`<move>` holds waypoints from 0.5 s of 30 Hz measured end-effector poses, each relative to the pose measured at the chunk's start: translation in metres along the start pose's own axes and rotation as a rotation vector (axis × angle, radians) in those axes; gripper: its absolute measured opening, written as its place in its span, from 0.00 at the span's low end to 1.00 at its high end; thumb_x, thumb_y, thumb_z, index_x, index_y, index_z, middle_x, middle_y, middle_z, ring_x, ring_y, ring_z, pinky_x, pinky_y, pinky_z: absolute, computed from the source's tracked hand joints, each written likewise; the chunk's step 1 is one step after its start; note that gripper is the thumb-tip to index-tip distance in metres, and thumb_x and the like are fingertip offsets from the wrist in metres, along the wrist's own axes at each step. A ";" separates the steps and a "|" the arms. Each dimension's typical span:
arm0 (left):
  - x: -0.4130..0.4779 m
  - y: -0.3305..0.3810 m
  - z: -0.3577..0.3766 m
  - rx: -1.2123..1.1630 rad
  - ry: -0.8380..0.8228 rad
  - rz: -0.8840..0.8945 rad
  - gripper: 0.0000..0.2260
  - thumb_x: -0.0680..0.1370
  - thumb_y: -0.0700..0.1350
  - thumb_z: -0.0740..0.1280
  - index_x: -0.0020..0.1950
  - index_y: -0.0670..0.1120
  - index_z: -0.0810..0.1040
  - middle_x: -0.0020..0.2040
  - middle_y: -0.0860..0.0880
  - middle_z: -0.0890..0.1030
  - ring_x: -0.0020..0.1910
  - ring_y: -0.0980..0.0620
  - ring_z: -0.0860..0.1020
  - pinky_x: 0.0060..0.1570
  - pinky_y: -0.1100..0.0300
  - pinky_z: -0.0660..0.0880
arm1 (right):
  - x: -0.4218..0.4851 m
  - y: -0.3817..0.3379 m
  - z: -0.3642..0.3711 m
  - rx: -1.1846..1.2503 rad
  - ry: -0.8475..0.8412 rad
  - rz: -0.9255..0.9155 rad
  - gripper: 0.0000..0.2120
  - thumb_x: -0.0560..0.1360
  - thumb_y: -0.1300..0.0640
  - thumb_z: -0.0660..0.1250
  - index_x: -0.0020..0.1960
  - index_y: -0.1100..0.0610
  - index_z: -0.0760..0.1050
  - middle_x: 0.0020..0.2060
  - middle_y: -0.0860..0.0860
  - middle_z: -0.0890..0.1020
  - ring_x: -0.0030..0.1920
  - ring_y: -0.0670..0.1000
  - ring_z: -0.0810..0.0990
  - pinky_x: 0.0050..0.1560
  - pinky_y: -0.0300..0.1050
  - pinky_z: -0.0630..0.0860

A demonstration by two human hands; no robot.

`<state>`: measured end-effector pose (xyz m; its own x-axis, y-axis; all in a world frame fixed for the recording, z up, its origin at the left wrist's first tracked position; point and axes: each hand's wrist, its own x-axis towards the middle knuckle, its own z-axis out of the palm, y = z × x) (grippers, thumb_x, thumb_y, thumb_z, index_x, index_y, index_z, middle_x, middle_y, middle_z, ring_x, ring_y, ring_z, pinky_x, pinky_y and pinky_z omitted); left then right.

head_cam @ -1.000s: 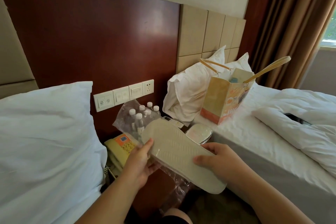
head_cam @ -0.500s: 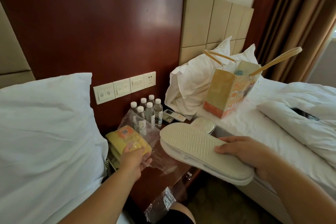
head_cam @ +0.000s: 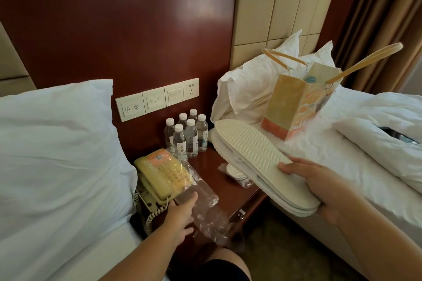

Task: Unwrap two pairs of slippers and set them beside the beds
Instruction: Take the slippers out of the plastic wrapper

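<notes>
My right hand (head_cam: pixel 319 185) grips a stacked pair of white slippers (head_cam: pixel 251 153) by the heel end, ribbed sole up, held in the air over the gap between the nightstand and the right bed (head_cam: pixel 319 162). My left hand (head_cam: pixel 180 217) holds the clear plastic wrapper (head_cam: pixel 205 203), which lies partly over the yellow telephone (head_cam: pixel 162 173) and hangs past the nightstand's front edge. A second wrapped pair (head_cam: pixel 235 172) lies on the nightstand, partly hidden under the held slippers.
The dark wooden nightstand (head_cam: pixel 214 166) stands between the two beds, carrying several water bottles (head_cam: pixel 187 134) at the back. A paper bag (head_cam: pixel 296 107) with long handles stands on the right bed by the pillows. The left bed's pillow (head_cam: pixel 57 143) fills the left side.
My right hand has carried the bare slippers up and to the right. My left hand has pulled the empty wrapper off and lowered it down to the nightstand by the telephone.
</notes>
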<state>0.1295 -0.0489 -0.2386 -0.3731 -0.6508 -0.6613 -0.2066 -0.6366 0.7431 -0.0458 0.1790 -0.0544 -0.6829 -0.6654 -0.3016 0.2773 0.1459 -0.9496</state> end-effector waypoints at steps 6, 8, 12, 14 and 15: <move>0.005 0.007 -0.004 0.150 0.224 0.065 0.37 0.77 0.59 0.68 0.80 0.48 0.55 0.75 0.44 0.65 0.69 0.39 0.68 0.64 0.43 0.71 | 0.014 0.014 0.014 -0.050 0.006 0.055 0.20 0.71 0.55 0.78 0.62 0.52 0.82 0.48 0.55 0.90 0.45 0.57 0.89 0.40 0.48 0.83; 0.000 0.021 -0.004 0.161 0.281 0.252 0.32 0.77 0.56 0.68 0.77 0.49 0.62 0.74 0.45 0.67 0.69 0.41 0.69 0.61 0.46 0.70 | 0.017 0.018 0.023 -0.027 0.007 0.060 0.18 0.72 0.56 0.77 0.62 0.52 0.82 0.49 0.55 0.90 0.47 0.58 0.89 0.48 0.54 0.84; -0.037 0.060 0.010 0.047 -0.024 0.435 0.19 0.78 0.59 0.66 0.64 0.49 0.76 0.55 0.46 0.80 0.48 0.48 0.81 0.44 0.52 0.74 | 0.019 0.020 0.043 0.044 -0.004 0.045 0.11 0.73 0.56 0.78 0.54 0.48 0.84 0.48 0.54 0.90 0.47 0.58 0.89 0.53 0.57 0.84; -0.063 0.074 0.020 -0.064 -0.283 0.449 0.22 0.75 0.62 0.67 0.62 0.48 0.78 0.49 0.45 0.83 0.42 0.49 0.82 0.38 0.53 0.75 | 0.018 0.020 0.050 0.083 -0.024 0.033 0.06 0.74 0.56 0.77 0.49 0.46 0.86 0.48 0.53 0.90 0.47 0.57 0.89 0.50 0.55 0.83; -0.073 0.078 0.024 -0.092 -0.379 0.463 0.24 0.73 0.64 0.69 0.61 0.49 0.80 0.49 0.45 0.84 0.42 0.48 0.82 0.37 0.53 0.76 | 0.017 0.021 0.054 0.099 -0.033 0.028 0.06 0.74 0.55 0.76 0.48 0.45 0.87 0.49 0.53 0.90 0.48 0.57 0.89 0.50 0.54 0.83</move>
<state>0.1189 -0.0414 -0.1299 -0.7053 -0.6867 -0.1760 0.1273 -0.3669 0.9215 -0.0150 0.1318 -0.0753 -0.6517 -0.6862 -0.3230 0.3620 0.0929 -0.9276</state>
